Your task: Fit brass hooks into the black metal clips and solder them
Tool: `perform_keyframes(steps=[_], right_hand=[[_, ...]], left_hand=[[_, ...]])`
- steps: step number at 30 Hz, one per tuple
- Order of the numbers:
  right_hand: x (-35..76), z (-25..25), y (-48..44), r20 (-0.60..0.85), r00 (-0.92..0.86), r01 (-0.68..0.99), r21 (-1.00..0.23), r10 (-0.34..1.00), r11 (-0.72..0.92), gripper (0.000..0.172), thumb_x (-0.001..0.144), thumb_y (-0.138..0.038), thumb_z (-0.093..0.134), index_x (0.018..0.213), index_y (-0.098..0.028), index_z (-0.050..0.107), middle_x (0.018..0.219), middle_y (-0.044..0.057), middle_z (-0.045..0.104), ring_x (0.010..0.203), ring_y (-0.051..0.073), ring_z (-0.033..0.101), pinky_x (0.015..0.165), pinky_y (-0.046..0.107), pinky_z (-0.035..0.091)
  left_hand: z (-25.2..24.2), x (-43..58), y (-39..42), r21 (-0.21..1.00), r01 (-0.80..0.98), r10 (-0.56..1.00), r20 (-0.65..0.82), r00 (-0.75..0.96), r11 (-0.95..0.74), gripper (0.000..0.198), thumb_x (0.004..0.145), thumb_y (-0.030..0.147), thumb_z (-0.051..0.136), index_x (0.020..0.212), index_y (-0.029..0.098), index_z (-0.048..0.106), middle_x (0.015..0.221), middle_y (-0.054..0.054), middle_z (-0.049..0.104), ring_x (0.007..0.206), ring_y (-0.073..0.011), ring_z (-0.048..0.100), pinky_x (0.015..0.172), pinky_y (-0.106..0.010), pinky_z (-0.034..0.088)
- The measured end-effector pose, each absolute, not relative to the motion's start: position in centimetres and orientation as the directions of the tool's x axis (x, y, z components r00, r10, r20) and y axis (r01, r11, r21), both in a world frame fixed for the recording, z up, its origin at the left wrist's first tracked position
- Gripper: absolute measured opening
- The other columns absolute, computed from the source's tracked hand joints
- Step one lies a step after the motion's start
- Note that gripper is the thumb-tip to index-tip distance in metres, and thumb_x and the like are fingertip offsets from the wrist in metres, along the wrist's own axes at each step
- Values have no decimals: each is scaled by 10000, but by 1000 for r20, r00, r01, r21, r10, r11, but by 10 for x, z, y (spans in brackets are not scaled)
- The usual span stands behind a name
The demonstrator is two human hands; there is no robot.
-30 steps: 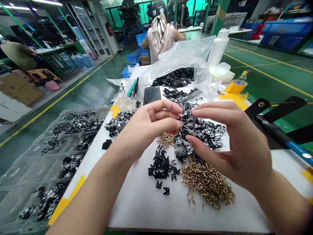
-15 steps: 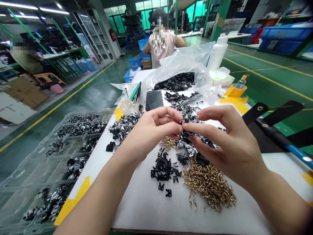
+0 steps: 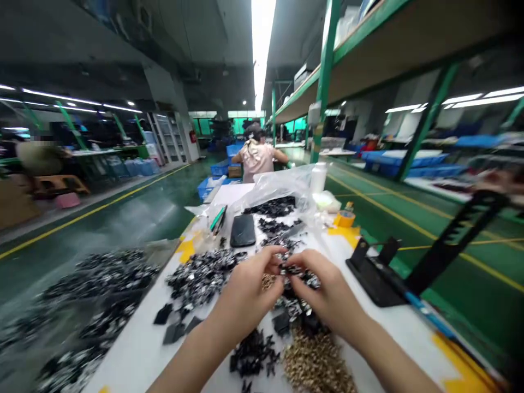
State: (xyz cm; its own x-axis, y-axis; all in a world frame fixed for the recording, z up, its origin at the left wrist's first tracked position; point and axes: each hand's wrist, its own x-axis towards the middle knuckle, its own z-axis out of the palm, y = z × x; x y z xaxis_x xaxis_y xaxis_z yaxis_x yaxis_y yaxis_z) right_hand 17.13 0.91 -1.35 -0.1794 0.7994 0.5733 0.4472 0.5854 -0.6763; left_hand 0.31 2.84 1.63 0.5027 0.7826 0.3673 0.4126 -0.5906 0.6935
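Note:
My left hand (image 3: pixel 254 289) is above the middle of the white table (image 3: pixel 221 360), its thumb and fingers pinched together around a small dark part (image 3: pixel 283 267). From the other side my right hand (image 3: pixel 327 286) meets it, thumb and forefinger closing at the same part. Blur and the fingers hide the part's shape. Below the hands lie a heap of small black clips (image 3: pixel 254 355) and a pile of small brass-coloured bent pieces (image 3: pixel 317 363). Left of my left hand spreads a heap of black and silver parts (image 3: pixel 200 275).
A phone (image 3: pixel 243 230) lies beyond the hands, near a plastic bag (image 3: pixel 272 185) with black pieces. A white bottle (image 3: pixel 318 177) and yellow tape roll (image 3: pixel 344 219) stand behind. A black metal fixture (image 3: pixel 374 281) is at right, a clear divided tray (image 3: pixel 164 254) at left. A person (image 3: pixel 257 155) sits ahead.
The view has tilted up, showing more ceiling and shelving, and is blurrier. My right hand's fingers have closed in toward the part between the hands.

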Motion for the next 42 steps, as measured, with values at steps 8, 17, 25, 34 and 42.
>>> perform_keyframes(steps=[8, 17, 25, 34, 42], right_hand=[[163, -17, 21, 492, -169, 247, -818, 854, 520, 202, 718, -122, 545, 890, -223, 574, 823, -14, 598, 740, 135, 557, 649, 248, 459], [164, -18, 15, 381, -143, -14, -924, 913, 383, 190, 756, -290, 626, 872, -225, 491, 693, -38, 516, 679, 127, 531, 630, 260, 414], [170, -16, 11, 305, -198, -144, -949, 932, 280, 291, 756, -282, 673, 887, -233, 418, 709, -52, 565, 672, 105, 530, 614, 242, 366], [173, -17, 9, 274, -305, -37, -960, 912, 277, 252, 804, -270, 614, 937, -220, 407, 775, -30, 552, 624, 85, 473, 540, 228, 335], [177, -13, 11, 337, -186, 77, -931, 923, 356, 178, 832, -323, 575, 925, -184, 514, 789, -17, 500, 691, 98, 493, 627, 257, 406]], left_hand=[[11, 2, 36, 430, 390, 580, 584, 568, -814, 309, 852, 188, 456, 1150, 262, 490, 1111, -50, 572, 1013, -232, 563, 852, -350, 480], [18, 3, 25, 505, 320, 590, 581, 561, -802, 328, 829, 100, 451, 1130, 219, 506, 1079, -65, 559, 1008, -203, 538, 874, -382, 467], [19, 5, 28, 716, 234, 683, 437, 585, -658, 261, 841, 192, 525, 1101, 191, 555, 1065, -79, 607, 942, -199, 569, 853, -375, 473], [18, 6, 31, 799, 190, 725, 382, 573, -571, 267, 815, 131, 503, 1072, 180, 556, 1009, -63, 621, 934, -184, 580, 855, -351, 480], [13, 5, 30, 759, 267, 745, 394, 539, -594, 189, 832, 177, 499, 1020, 177, 514, 893, -44, 570, 839, -161, 558, 769, -297, 461]])
